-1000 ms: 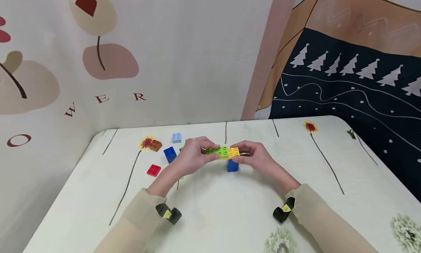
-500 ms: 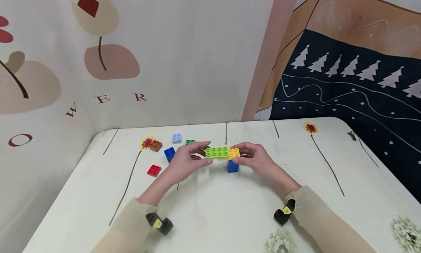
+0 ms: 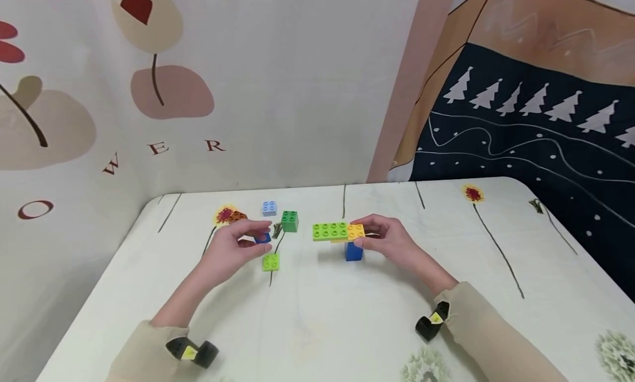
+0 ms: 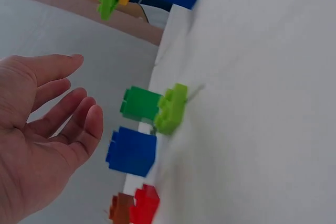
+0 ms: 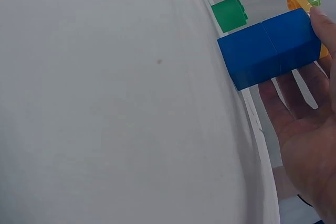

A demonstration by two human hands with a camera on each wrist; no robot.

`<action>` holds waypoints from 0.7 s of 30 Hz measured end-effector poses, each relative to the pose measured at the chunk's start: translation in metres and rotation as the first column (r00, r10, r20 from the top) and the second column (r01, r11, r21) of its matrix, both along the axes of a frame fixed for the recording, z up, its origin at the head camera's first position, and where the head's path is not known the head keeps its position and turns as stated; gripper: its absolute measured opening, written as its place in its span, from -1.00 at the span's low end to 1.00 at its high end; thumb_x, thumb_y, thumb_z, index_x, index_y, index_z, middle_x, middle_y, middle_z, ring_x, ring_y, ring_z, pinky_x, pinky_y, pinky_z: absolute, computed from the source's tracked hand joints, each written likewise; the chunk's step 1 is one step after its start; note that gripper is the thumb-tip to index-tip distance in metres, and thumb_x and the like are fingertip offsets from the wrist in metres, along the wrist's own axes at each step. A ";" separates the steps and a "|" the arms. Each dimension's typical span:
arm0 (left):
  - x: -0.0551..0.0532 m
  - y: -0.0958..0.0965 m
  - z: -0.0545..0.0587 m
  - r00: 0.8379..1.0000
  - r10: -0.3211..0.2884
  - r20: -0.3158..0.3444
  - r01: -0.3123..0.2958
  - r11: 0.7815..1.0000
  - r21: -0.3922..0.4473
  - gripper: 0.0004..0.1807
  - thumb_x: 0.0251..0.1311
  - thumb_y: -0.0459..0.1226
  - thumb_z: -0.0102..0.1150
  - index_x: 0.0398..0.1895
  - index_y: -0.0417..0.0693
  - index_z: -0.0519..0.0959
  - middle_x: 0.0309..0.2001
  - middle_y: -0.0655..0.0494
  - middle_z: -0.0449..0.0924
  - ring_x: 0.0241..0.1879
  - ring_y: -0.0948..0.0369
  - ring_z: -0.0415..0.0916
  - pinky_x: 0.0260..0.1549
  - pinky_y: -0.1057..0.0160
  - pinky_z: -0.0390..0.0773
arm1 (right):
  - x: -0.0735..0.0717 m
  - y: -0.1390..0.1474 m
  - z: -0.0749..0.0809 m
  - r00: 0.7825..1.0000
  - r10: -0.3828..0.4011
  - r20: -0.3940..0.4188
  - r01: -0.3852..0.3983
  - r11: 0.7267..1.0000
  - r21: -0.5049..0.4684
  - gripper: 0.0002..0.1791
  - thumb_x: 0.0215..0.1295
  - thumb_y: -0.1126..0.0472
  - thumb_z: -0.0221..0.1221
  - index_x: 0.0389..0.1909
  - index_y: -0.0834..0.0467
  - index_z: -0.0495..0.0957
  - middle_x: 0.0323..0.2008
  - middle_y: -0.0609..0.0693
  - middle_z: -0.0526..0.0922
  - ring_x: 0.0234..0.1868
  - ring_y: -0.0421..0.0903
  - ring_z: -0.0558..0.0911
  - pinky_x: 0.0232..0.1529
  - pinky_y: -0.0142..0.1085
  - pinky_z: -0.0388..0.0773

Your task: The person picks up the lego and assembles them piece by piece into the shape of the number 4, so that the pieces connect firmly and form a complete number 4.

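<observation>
My right hand (image 3: 392, 243) pinches the yellow brick (image 3: 355, 231) between thumb and fingers. This brick caps an upright stack of two blue bricks (image 5: 270, 48). A long lime green brick (image 3: 329, 231) sits on the yellow one and juts out to the left. My left hand (image 3: 229, 251) hovers above the loose bricks with nothing in it, thumb and fingers apart. Just beyond its fingertips lies a blue brick (image 3: 264, 238), partly covered by the hand. A small lime green brick (image 3: 270, 262) and a green brick (image 3: 290, 221) are to its right.
A light blue brick (image 3: 269, 208) stands at the back, with a brown brick (image 3: 237, 216) to its left. A red brick (image 4: 145, 204) shows in the left wrist view but is hidden in the head view. A printed cloth (image 3: 317, 327) covers the table.
My left hand has let go of the long lime green brick and moved left over the loose bricks, uncovering the green and small lime ones. The right hand keeps its hold on the stack.
</observation>
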State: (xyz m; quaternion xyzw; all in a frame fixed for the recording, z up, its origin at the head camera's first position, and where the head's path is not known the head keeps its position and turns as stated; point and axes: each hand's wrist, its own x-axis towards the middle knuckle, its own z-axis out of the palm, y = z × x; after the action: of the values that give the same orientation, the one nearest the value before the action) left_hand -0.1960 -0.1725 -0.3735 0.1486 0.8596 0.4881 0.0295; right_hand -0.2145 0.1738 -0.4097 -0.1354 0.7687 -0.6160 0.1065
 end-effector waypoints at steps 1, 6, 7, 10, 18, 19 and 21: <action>0.001 -0.003 -0.002 1.000 0.004 0.009 -0.004 1.000 -0.005 -0.51 0.05 -0.31 0.37 0.11 -0.06 0.55 -0.05 -0.06 0.57 -0.11 0.10 0.53 -0.17 0.37 0.57 | 0.000 0.000 0.000 1.000 0.002 -0.002 -0.002 1.000 -0.001 -0.49 0.09 0.09 0.37 0.08 0.11 0.53 0.02 0.06 0.59 0.02 0.01 0.57 -0.08 -0.27 0.58; 0.006 -0.010 -0.016 0.998 -0.010 0.059 0.012 0.999 -0.035 -0.51 0.07 -0.28 0.36 0.12 -0.14 0.53 -0.01 -0.04 0.57 -0.06 0.09 0.54 -0.17 0.36 0.57 | 0.000 -0.001 -0.001 1.000 0.001 -0.006 -0.001 1.000 -0.012 -0.50 0.09 0.10 0.37 0.07 0.12 0.53 0.02 0.07 0.59 0.01 0.00 0.57 -0.10 -0.27 0.59; 0.006 -0.009 -0.018 0.998 -0.011 0.059 0.014 0.999 -0.046 -0.51 0.07 -0.28 0.36 0.12 -0.14 0.53 0.00 -0.03 0.58 -0.06 0.09 0.54 -0.17 0.34 0.57 | 0.000 0.000 -0.001 1.000 0.002 -0.005 -0.002 1.000 -0.015 -0.50 0.09 0.11 0.37 0.07 0.12 0.53 0.02 0.07 0.59 0.01 0.00 0.57 -0.10 -0.27 0.59; 0.006 -0.007 -0.024 1.000 -0.007 0.030 0.010 0.995 -0.104 -0.53 0.06 -0.29 0.36 0.09 -0.12 0.55 -0.02 0.02 0.59 -0.07 0.11 0.54 -0.16 0.26 0.56 | 0.000 0.001 -0.001 1.000 0.006 -0.008 -0.007 1.000 -0.020 -0.50 0.10 0.10 0.36 0.08 0.13 0.53 0.02 0.08 0.59 0.01 0.00 0.57 -0.09 -0.27 0.59; 0.005 -0.003 -0.034 0.999 0.018 0.032 -0.012 0.986 -0.165 -0.58 0.03 -0.29 0.39 0.02 -0.06 0.60 -0.12 0.08 0.60 -0.15 0.14 0.51 -0.23 0.21 0.55 | -0.001 0.000 -0.002 1.000 0.013 -0.011 -0.014 1.000 -0.025 -0.50 0.10 0.11 0.36 0.08 0.14 0.53 0.02 0.08 0.59 0.00 0.00 0.57 -0.09 -0.28 0.59; 0.005 -0.003 -0.035 0.999 0.019 0.033 -0.014 0.986 -0.163 -0.58 0.02 -0.29 0.39 0.02 -0.05 0.60 -0.13 0.09 0.60 -0.17 0.14 0.51 -0.26 0.22 0.56 | -0.001 0.000 -0.002 1.000 0.014 -0.012 -0.015 1.000 -0.025 -0.50 0.10 0.11 0.37 0.07 0.14 0.53 0.02 0.08 0.59 0.00 0.00 0.58 -0.10 -0.28 0.59; 0.004 -0.001 -0.037 0.999 0.023 0.035 -0.017 0.986 -0.168 -0.58 0.01 -0.29 0.40 0.01 -0.03 0.61 -0.14 0.09 0.60 -0.21 0.14 0.51 -0.29 0.25 0.56 | -0.001 0.001 -0.002 1.000 0.017 -0.018 -0.017 1.000 -0.026 -0.50 0.10 0.10 0.37 0.07 0.14 0.54 0.01 0.08 0.59 -0.01 0.00 0.58 -0.10 -0.29 0.59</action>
State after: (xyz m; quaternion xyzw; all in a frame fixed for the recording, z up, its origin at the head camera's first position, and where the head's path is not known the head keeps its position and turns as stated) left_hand -0.1920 -0.1733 -0.4100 0.1281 0.8983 0.4170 0.0528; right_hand -0.2153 0.1744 -0.4118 -0.1487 0.7604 -0.6238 0.1031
